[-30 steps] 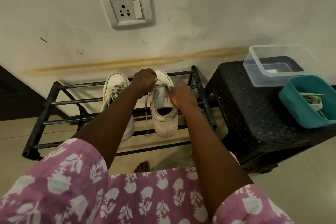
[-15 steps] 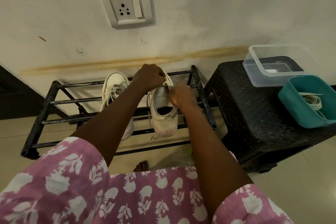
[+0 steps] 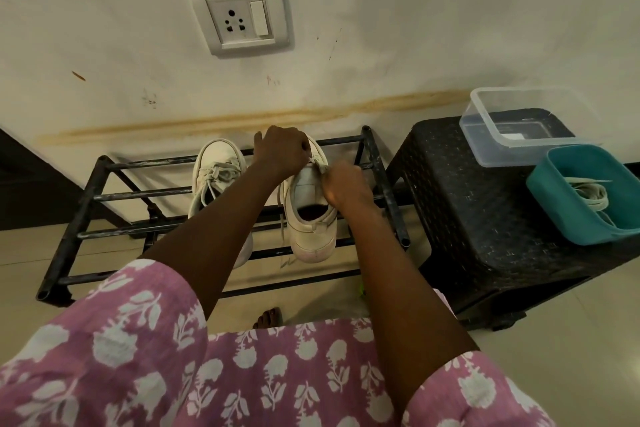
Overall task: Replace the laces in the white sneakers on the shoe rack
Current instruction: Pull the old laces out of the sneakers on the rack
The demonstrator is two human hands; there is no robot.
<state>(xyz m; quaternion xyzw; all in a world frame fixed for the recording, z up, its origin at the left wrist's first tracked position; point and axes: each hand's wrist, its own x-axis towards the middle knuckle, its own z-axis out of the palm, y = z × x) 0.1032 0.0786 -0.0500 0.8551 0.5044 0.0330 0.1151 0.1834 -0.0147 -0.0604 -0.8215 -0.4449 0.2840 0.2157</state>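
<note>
On the black stool (image 3: pixel 467 218), a teal tub (image 3: pixel 568 215) holds laces (image 3: pixel 588 192) (clear tub (image 3: pixel 485 146) beside).

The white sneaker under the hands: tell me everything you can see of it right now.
The white low-top sneaker, leather-looking, lies on the bars of the black metal shoe rack, toe to the wall, heel towards the camera. Its dark opening and flat tongue show; the heel sole looks scuffed, faintly pink. The left hand, curled over its forefoot, and the right hand pinch its white lace near the eyelets; a loose lace end hangs down its side on the view's left.
</note>
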